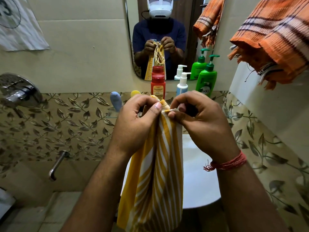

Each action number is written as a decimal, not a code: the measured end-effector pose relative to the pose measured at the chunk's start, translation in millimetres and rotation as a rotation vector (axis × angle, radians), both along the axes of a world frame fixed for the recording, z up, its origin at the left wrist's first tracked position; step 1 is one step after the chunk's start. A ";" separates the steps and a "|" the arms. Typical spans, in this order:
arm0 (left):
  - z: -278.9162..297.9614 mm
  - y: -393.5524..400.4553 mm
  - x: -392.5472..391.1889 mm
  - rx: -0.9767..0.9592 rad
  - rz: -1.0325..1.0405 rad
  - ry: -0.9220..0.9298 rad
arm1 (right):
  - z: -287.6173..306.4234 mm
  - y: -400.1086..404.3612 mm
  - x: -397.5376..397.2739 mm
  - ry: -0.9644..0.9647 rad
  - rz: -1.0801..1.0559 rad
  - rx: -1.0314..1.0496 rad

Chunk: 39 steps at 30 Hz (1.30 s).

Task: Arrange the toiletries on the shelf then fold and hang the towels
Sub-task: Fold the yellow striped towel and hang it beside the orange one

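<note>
A yellow and white striped towel [155,178] hangs in front of me, bunched lengthwise. My left hand [135,124] and my right hand [199,118] pinch its top edge side by side, close together, over the white basin [200,181]. Behind my hands, on the glass shelf [112,113], stand a red bottle [158,86], a white pump bottle [182,84], a green pump bottle [206,81], a blue bottle [115,99] and a yellow item [135,93], partly hidden by my fingers. An orange striped towel [274,39] hangs at the upper right.
A mirror [160,39] above the shelf reflects me and the bottles. A chrome mixer valve [18,91] and a spout [57,164] sit on the left wall. Paper [18,25] is stuck at the upper left. Leaf-pattern tiles line both walls.
</note>
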<state>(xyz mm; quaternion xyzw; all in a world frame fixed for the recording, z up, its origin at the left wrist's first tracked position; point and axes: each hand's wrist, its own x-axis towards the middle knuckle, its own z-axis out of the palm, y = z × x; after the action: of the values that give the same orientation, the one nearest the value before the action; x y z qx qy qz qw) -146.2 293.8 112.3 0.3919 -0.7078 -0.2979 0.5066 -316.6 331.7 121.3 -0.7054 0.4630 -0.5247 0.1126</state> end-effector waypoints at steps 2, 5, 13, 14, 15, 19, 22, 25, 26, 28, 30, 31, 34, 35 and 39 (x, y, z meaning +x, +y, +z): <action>1.1 0.2 0.3 -0.012 -0.043 -0.033 | 3.7 0.5 -4.2 0.066 0.004 0.031; 2.8 0.0 1.7 0.014 -0.110 -0.064 | 10.8 2.3 -12.6 0.161 0.026 0.097; 2.0 1.3 0.2 0.019 -0.157 -0.144 | 29.8 6.4 -24.6 0.559 -0.067 0.161; 2.2 1.2 -0.9 0.009 -0.154 -0.162 | 29.9 5.7 -22.2 0.570 -0.066 0.134; 2.4 0.9 -2.1 -0.007 -0.146 -0.183 | 28.9 5.0 -20.0 0.570 -0.065 0.111; 6.1 0.9 -2.6 -0.093 -0.110 -0.245 | 17.6 1.3 -17.3 0.466 -0.125 0.021; 7.5 0.7 -2.3 -0.183 -0.067 -0.358 | 9.8 -0.7 -13.6 0.399 -0.166 -0.056; 5.5 1.2 -5.3 -0.241 -0.040 -0.419 | 8.0 0.1 -11.5 0.365 -0.132 -0.066; 4.6 1.4 -5.9 -0.238 -0.036 -0.397 | 7.9 0.2 -11.9 0.369 -0.111 -0.052; 2.7 1.1 -6.2 -0.223 -0.027 -0.354 | 7.4 -0.6 -13.0 0.376 -0.089 -0.031; 0.8 0.3 -6.9 -0.210 -0.019 -0.331 | 5.3 -1.6 -14.1 0.344 -0.094 -0.028; 0.0 -0.3 -7.6 -0.202 -0.017 -0.313 | 3.9 -2.0 -14.1 0.307 -0.099 -0.024; -0.9 -2.3 -8.5 -0.171 -0.028 -0.243 | -1.2 -1.2 -8.7 0.168 -0.114 0.017; -0.9 -2.9 -8.6 -0.158 -0.032 -0.228 | -3.9 -0.6 -5.4 0.133 -0.121 0.027; -3.4 -4.2 -9.2 -0.091 -0.020 -0.162 | -14.2 2.2 6.8 0.007 -0.150 0.029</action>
<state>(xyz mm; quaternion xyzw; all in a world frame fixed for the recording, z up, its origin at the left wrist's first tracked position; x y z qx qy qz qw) -155.5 289.6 108.9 0.3840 -0.7632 -0.2377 0.4620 -309.8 333.9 107.1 -0.6689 0.5223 -0.5226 0.0816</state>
